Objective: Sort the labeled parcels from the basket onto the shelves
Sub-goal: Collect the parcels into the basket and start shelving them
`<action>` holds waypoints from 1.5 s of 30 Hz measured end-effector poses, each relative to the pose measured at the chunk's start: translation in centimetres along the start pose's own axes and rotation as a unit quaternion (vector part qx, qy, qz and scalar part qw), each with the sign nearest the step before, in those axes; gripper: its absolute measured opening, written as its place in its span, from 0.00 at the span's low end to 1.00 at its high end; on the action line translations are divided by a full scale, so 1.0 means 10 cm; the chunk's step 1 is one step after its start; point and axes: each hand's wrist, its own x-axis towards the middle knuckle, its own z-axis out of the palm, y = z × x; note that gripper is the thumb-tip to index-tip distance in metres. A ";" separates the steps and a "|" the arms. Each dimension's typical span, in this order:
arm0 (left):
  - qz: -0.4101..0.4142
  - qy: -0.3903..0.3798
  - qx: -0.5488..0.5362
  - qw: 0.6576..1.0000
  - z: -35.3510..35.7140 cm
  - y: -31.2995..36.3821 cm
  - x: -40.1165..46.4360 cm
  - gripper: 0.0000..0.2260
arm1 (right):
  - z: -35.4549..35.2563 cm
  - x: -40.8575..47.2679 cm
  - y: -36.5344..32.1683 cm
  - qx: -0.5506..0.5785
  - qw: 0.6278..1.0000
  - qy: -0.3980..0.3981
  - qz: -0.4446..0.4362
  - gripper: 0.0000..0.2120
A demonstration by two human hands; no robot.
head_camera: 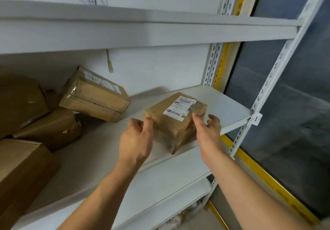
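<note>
Where my arms reach forward, a white metal shelf (223,103) stands against a plain white wall (151,65), with a second white board (142,28) above it and a dark glass pane with yellow edging (285,87) to the shelf's right. A tag marked "1" (255,119) sits on the shelf's front right post. The parcel (175,121), brown cardboard with a white label on top, rests on the shelf near its front edge. My left hand (136,140) is at the parcel's left corner, fingers spread loosely, and my right hand (208,128) is at its right side, fingers uncurled; neither clamps it, and I cannot tell whether fingertips touch. Left of the parcel on the same shelf, a taped box (94,96) leans tilted, and further left several brown boxes (35,131) are piled together.
</note>
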 end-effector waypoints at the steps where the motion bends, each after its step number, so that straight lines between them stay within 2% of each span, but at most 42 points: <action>1: 0.023 0.045 0.011 0.999 0.01 0.02 0.06 0.32 | -0.01 -0.05 0.01 -0.003 1.000 -0.009 0.006 0.36; 2: 0.031 0.054 0.010 0.998 0.01 0.06 0.13 0.29 | -0.01 -0.10 0.02 -0.005 0.999 -0.031 0.016 0.38; 4: 0.014 -0.017 -0.020 1.000 0.05 0.16 0.25 0.21 | -0.02 -0.19 0.00 -0.010 0.996 -0.075 0.039 0.41; 5: -0.004 -0.060 -0.041 0.997 0.08 0.17 0.27 0.15 | -0.02 -0.22 -0.02 -0.007 0.995 -0.090 0.049 0.38; 7: -0.016 -0.087 -0.056 0.994 0.14 0.12 0.26 0.11 | -0.05 -0.25 -0.07 0.028 0.990 -0.115 0.073 0.25; 9: -0.014 -0.082 -0.070 0.994 0.15 0.09 0.17 0.13 | -0.12 -0.25 -0.08 0.056 0.985 -0.139 0.081 0.12; 10: -0.012 -0.080 -0.083 0.993 0.15 0.09 0.13 0.15 | -0.18 -0.27 -0.07 0.067 0.983 -0.153 0.072 0.11; 13: 0.010 -0.097 -0.109 0.989 0.16 0.11 -0.02 0.23 | -0.44 -0.37 -0.04 0.090 0.978 -0.188 0.023 0.20; 16: 0.076 -0.189 -0.108 0.973 0.27 0.18 -0.28 0.35 | -0.80 -0.50 -0.01 0.076 0.977 -0.198 -0.014 0.29; 20: 0.156 -0.249 -0.113 0.949 0.63 0.25 -0.72 0.34 | -1.38 -0.67 0.10 0.056 0.986 -0.152 -0.025 0.31; 24: 0.166 -0.317 -0.103 0.928 1.17 0.28 -1.22 0.34 | -2.15 -0.93 0.32 0.032 0.994 -0.102 -0.006 0.31; 31: 0.136 -0.466 -0.052 0.873 2.25 0.15 -2.38 0.36 | -3.54 -1.64 1.01 -0.004 0.999 0.022 0.041 0.29; 34: 0.132 -0.525 -0.014 0.841 2.66 -0.01 -2.90 0.37 | -4.04 -1.99 1.43 0.007 0.994 0.076 0.082 0.26; 37: 0.086 -0.585 0.001 0.807 3.01 -0.22 -3.38 0.37 | -4.45 -2.31 1.87 0.015 0.983 0.123 0.137 0.25; 41: 0.046 -0.624 0.043 0.779 3.37 -0.63 -3.95 0.36 | -4.83 -2.66 2.52 0.040 0.967 0.151 0.204 0.24; 45: -0.003 -0.647 0.116 0.753 3.64 -1.11 -4.39 0.37 | -5.03 -2.84 3.21 0.084 0.944 0.142 0.284 0.25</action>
